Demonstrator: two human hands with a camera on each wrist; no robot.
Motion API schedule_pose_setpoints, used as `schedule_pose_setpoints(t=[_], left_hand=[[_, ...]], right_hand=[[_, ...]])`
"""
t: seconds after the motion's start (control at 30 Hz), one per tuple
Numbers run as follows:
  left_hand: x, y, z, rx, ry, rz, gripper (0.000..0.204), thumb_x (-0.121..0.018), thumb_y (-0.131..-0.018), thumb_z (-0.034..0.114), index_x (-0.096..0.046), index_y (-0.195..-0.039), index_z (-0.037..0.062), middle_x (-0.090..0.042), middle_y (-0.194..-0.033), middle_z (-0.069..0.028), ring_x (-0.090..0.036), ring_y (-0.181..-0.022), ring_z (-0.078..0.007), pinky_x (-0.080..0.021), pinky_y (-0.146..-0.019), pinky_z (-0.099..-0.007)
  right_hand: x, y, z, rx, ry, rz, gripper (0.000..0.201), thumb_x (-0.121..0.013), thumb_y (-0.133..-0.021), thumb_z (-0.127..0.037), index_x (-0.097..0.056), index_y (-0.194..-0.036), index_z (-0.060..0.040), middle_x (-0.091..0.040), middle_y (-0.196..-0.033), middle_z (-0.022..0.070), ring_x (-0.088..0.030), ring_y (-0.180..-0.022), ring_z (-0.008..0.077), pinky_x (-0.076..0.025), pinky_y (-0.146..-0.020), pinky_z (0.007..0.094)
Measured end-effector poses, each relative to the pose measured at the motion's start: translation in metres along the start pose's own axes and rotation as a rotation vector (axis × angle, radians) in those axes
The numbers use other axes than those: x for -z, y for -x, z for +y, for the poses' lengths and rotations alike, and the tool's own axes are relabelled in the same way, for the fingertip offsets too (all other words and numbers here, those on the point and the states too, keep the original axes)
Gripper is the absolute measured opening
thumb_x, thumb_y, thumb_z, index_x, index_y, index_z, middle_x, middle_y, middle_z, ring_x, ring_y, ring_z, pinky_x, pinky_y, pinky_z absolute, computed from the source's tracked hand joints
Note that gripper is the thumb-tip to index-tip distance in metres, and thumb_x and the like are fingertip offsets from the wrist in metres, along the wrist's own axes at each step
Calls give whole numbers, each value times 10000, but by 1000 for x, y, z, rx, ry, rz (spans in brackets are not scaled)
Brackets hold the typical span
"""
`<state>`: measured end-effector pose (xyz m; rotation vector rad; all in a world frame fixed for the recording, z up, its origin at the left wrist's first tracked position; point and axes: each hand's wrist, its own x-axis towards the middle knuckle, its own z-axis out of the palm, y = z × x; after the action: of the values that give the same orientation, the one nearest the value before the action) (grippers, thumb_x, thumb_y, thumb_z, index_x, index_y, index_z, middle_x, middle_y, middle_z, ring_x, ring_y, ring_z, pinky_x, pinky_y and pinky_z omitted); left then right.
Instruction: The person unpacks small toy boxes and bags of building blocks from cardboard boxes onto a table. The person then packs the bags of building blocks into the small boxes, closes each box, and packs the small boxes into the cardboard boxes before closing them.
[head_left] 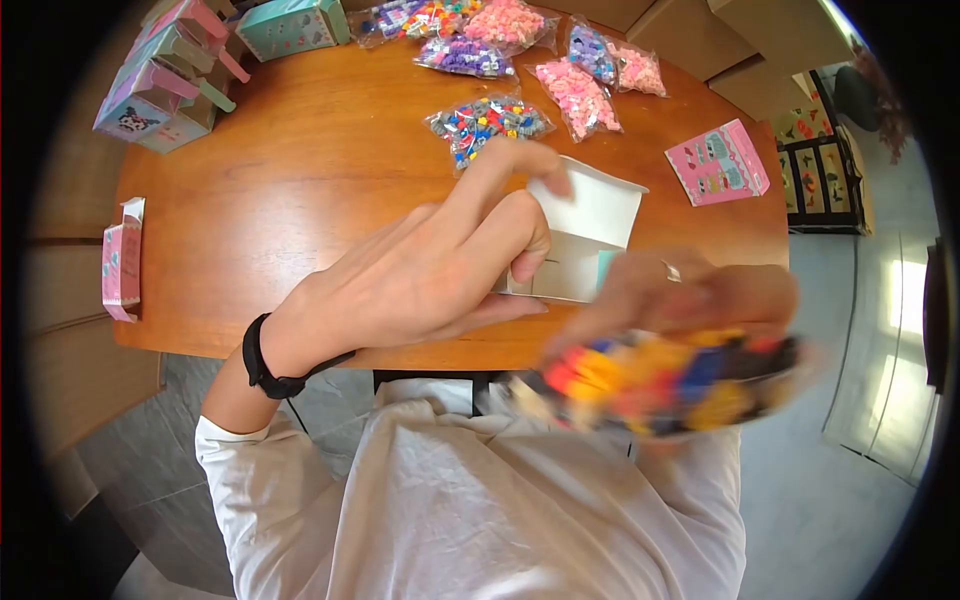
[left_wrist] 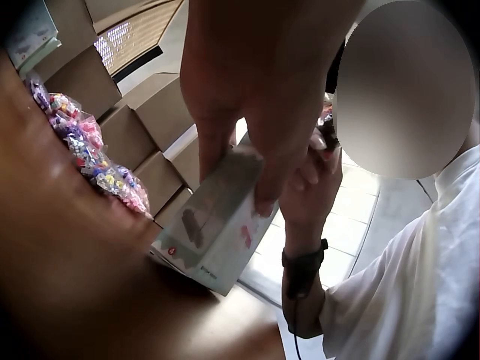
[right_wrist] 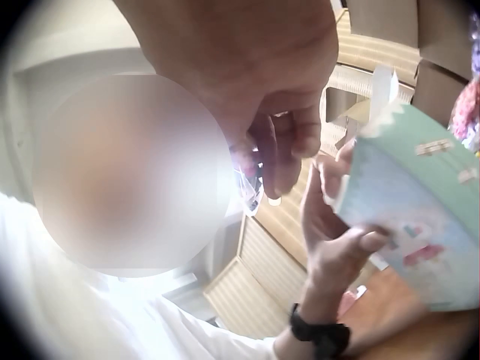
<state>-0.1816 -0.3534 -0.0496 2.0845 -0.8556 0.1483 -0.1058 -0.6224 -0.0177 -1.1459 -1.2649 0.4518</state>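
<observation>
My left hand [head_left: 430,250] grips a small open carton [head_left: 595,215] over the table's front part. White shows inside it in the head view, while its mint-green printed outside [right_wrist: 420,210] faces the right wrist camera. My right hand [head_left: 690,285], blurred, holds a clear bag of toy bricks [head_left: 650,385] in yellow, red, blue and black, just to the right of the carton and toward my body. In the left wrist view, the left fingers [left_wrist: 266,180] lie along the carton's sides. The bag is mostly hidden behind my right fingers in the right wrist view.
Several bags of small bricks [head_left: 575,95] lie at the back of the wooden table [head_left: 280,200]. A pink carton [head_left: 718,163] is at the right and another pink carton [head_left: 122,262] at the left edge. Opened cartons [head_left: 165,95] and a mint carton [head_left: 290,28] stand back left.
</observation>
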Motion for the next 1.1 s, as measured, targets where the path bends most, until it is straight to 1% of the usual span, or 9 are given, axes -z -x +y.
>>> schedule_pose_setpoints(t=[0.17, 0.2, 0.27, 0.4, 0.6, 0.67, 0.77, 0.87, 1.1], left_hand=[[-7, 4, -14, -5, -106, -19, 359, -780, -836, 23, -441, -950, 58, -405, -1499, -335, -604, -1126, -354, -537, -844, -385], [-9, 3, -14, -30, -45, 33, 400, -785, -797, -19, -434, -979, 38, -396, -1494, -305, -617, -951, -378, -526, -737, -420], [-10, 4, -14, -54, 16, 87, 449, -791, -759, -60, -427, -1008, 17, -388, -1490, -275, -630, -776, -403, -515, -631, -455], [-9, 6, -6, 20, 36, 37, 445, -790, -803, -7, -427, -1059, 28, -456, -1404, -230, -636, -794, -398, -521, -669, -473], [-8, 14, -2, 204, -5, -109, 526, -859, -818, 78, -383, -1043, 76, -586, -1268, -206, -690, -942, -355, -626, -679, -388], [-12, 16, -2, 236, 15, -87, 538, -869, -835, 126, -377, -1046, 73, -601, -1204, -187, -691, -927, -346, -647, -667, -384], [-15, 17, 0, 167, -24, 9, 548, -871, -844, 178, -378, -1058, 67, -594, -1166, -174, -693, -891, -311, -656, -623, -343], [-13, 14, 5, 226, 29, -13, 537, -866, -849, 157, -378, -1051, 61, -589, -1137, -165, -684, -964, -313, -655, -770, -378], [-23, 22, 2, 158, 33, 149, 564, -850, -862, 95, -407, -1206, 42, -590, -1178, -145, -633, -1173, -291, -521, -1063, -430]], right_hand=[[-40, -9, 42, -60, 71, 202, 539, -720, -850, -438, -723, -1146, 12, -770, -1109, 150, -756, -895, 297, -595, -821, 369], [-34, -8, 44, -60, 72, 199, 539, -720, -850, -438, -723, -1146, 12, -770, -1109, 150, -756, -895, 297, -595, -821, 369], [-13, -5, 48, 170, 131, -96, 709, -747, -943, -166, -373, -1510, 40, -629, -1129, 463, -722, -842, 415, -598, -709, 464], [-2, -14, 24, 132, 213, -179, 666, -776, -894, -71, -431, -1448, 61, -637, -1127, 449, -724, -886, 400, -596, -715, 462], [-13, 5, -2, -131, 645, -110, 632, -840, -787, -4, -523, -1332, 39, -699, -1134, 302, -704, -952, 326, -577, -774, 430], [-24, 18, 12, -35, 589, 268, 488, -854, -769, -14, -612, -1192, 20, -712, -1094, 247, -694, -922, 293, -566, -765, 394], [-22, 14, 10, -50, 750, 297, 465, -903, -706, -124, -714, -1123, -41, -735, -990, 97, -686, -833, 321, -533, -729, 373], [-16, -1, 1, -91, 999, 36, 475, -894, -744, -110, -701, -1173, -50, -724, -1009, 100, -664, -899, 320, -523, -768, 378], [-28, 15, 2, -91, 1046, 253, 442, -817, -818, -46, -670, -1235, -22, -680, -1183, 127, -643, -889, 280, -525, -772, 364]])
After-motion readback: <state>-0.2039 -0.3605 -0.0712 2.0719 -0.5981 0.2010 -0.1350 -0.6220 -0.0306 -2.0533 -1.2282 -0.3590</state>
